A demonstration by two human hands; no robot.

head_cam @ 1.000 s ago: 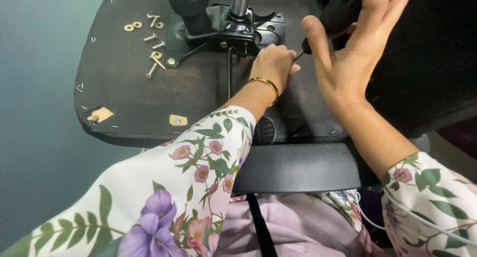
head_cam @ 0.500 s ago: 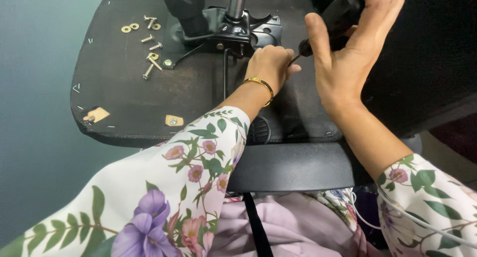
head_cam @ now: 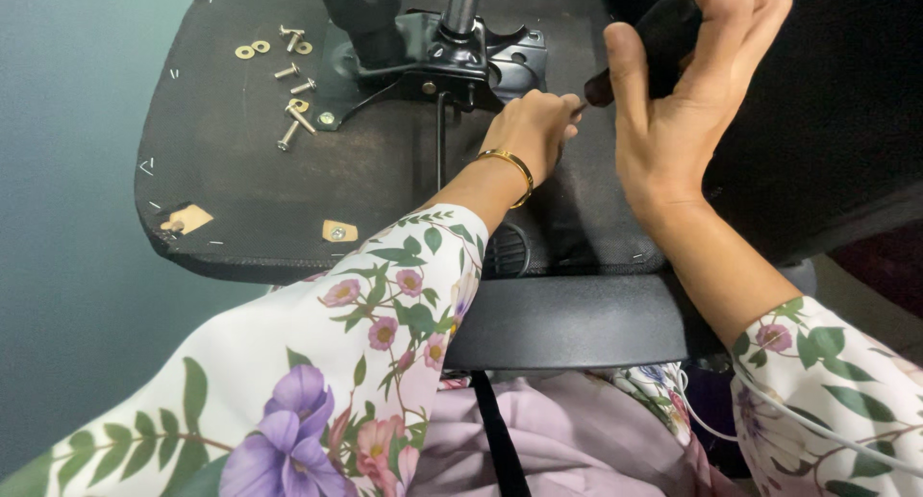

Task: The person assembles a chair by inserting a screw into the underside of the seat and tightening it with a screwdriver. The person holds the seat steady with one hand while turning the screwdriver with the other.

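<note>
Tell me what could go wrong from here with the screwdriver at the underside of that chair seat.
The left hand sits right at the tip of the screwdriver gripped by the right hand; a slip could jab its fingers. The loose screws and washers lie unsecured on the upturned chair seat near its edge, so a jolt might roll them off. The tip itself is hidden, so seating is uncertain.
</note>
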